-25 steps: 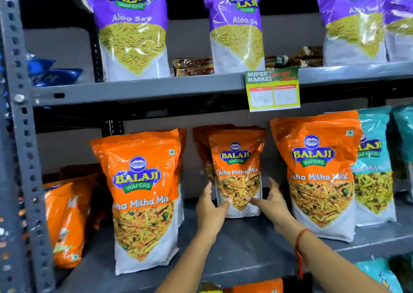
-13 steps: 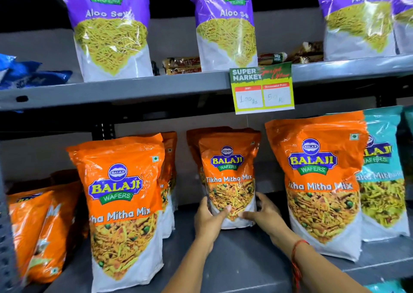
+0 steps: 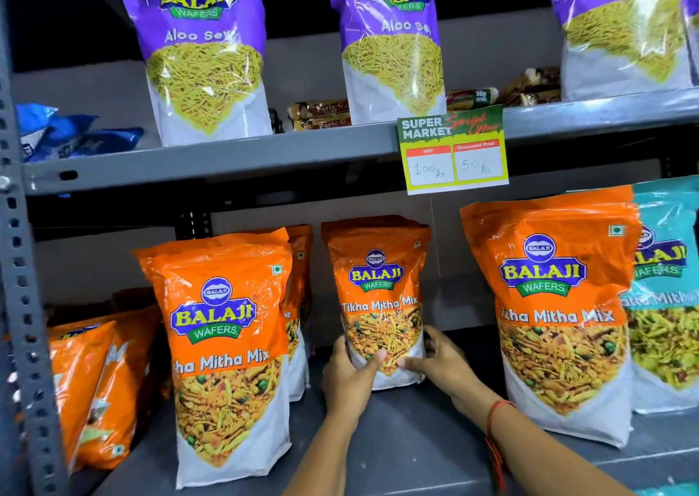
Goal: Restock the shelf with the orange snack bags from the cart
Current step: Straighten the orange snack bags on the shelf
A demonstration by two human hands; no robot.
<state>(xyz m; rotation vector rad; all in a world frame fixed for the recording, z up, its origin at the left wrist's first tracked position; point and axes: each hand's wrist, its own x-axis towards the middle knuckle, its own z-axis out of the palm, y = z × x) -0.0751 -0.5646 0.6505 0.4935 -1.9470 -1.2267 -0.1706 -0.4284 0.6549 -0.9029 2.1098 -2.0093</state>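
Grey metal shelf (image 3: 416,439): my left hand (image 3: 350,376) and right hand (image 3: 440,359) pinch the upright Tikha Mitha Mix bag (image 3: 380,287) (low down, both sides).

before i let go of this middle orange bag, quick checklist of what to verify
1. Both hands on bag: left hand and right hand grip the base of the middle orange bag: ok.
2. Bag upright, label forward: ok.
3. Base flat on the lower shelf: cannot tell, hands cover it.
4. Gap to the left orange bag and right orange bag: ok.
5. Bag behind stays standing: cannot tell.
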